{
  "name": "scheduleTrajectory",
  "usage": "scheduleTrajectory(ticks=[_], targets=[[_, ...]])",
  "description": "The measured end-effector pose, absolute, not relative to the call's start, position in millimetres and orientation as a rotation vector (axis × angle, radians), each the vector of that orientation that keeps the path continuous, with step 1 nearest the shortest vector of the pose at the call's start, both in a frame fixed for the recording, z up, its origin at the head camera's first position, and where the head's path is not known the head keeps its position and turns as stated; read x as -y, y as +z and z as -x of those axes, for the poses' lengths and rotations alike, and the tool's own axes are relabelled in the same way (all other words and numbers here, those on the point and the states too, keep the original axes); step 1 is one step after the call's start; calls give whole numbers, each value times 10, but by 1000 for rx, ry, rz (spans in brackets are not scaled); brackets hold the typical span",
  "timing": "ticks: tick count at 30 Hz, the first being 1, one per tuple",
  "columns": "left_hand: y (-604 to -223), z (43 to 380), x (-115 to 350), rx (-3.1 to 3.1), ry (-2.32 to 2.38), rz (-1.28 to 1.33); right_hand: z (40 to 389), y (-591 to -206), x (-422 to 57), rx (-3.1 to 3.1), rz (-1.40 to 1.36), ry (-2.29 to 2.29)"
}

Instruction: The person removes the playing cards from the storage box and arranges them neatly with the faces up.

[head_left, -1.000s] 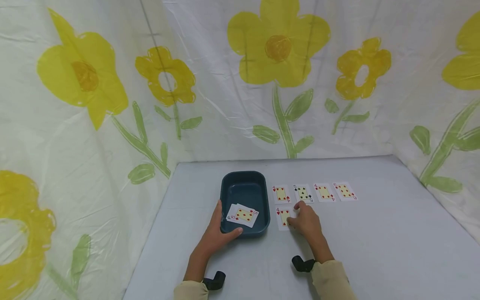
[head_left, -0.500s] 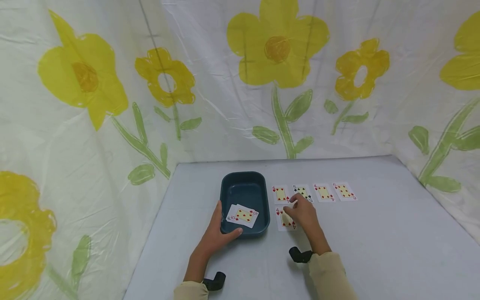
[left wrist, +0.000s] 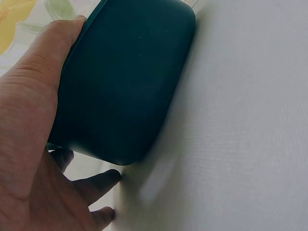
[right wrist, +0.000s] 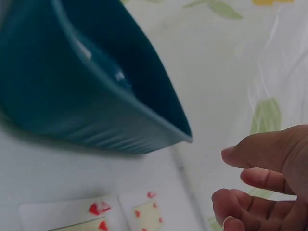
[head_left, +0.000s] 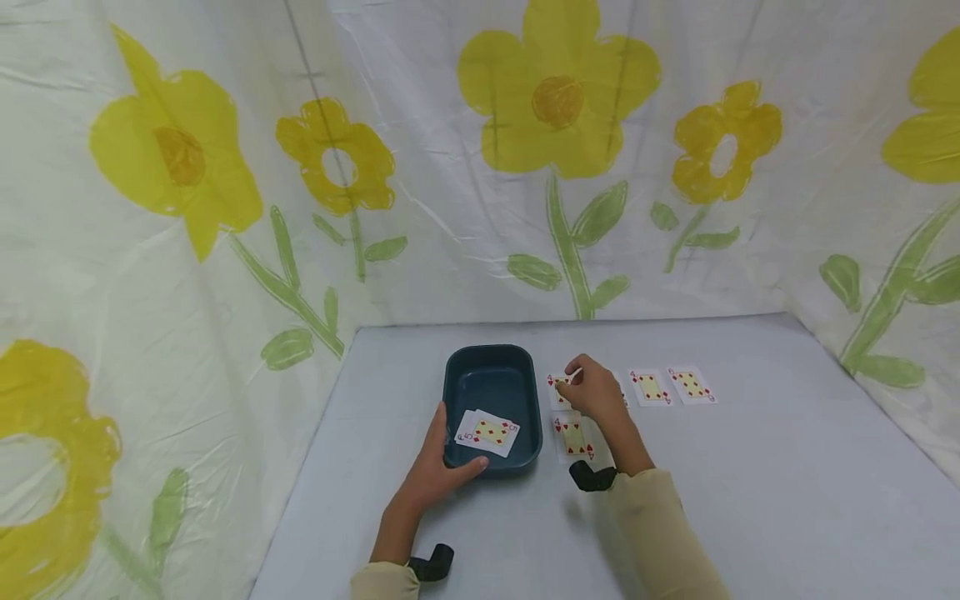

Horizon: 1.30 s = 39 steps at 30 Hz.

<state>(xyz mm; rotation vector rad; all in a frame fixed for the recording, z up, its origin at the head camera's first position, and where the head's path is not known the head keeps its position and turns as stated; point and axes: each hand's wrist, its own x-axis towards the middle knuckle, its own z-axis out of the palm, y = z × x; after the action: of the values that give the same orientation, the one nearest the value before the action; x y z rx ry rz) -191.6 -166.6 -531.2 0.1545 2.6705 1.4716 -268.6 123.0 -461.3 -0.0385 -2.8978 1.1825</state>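
My left hand (head_left: 432,477) holds the near-left corner of a dark teal plastic tray (head_left: 537,417). In the left wrist view its thumb lies at the tray's rim and other fingers spread below the wall. A few overlapping playing cards (head_left: 491,432) lie in the tray, a five of diamonds on top. My right hand (head_left: 597,393), fingers loosely curled and holding nothing, hovers over the left end of a row of cards, partly covering a red four (head_left: 555,398) and nearly hiding its neighbour. Below that row lies a four of hearts (head_left: 574,439), partly behind the right wrist.
Further right in the row lie a four of diamonds (head_left: 650,387) and a six of diamonds (head_left: 692,386), face up. The white table (head_left: 787,467) ends at a flower-printed curtain (head_left: 450,250) behind it and at the left.
My right hand has left the lower four of hearts and moved up and slightly left over the card row. My left hand and the tray stay put.
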Motion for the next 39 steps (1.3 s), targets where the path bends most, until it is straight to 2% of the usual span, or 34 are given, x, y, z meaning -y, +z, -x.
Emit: scheduleTrajectory(ticks=[7,17,39], targets=[[-5310,1908,1676,-2666,1489,-153,2814,-4399,-1090,2872,-69,1196],[-5373,1902,1647,-2646,1537,-184,2917,-4324,-861,2892,-175,1176],[-5363,1908,1687,-2659,1526,-179,3199,-4548,-255,3085,-349,1052]])
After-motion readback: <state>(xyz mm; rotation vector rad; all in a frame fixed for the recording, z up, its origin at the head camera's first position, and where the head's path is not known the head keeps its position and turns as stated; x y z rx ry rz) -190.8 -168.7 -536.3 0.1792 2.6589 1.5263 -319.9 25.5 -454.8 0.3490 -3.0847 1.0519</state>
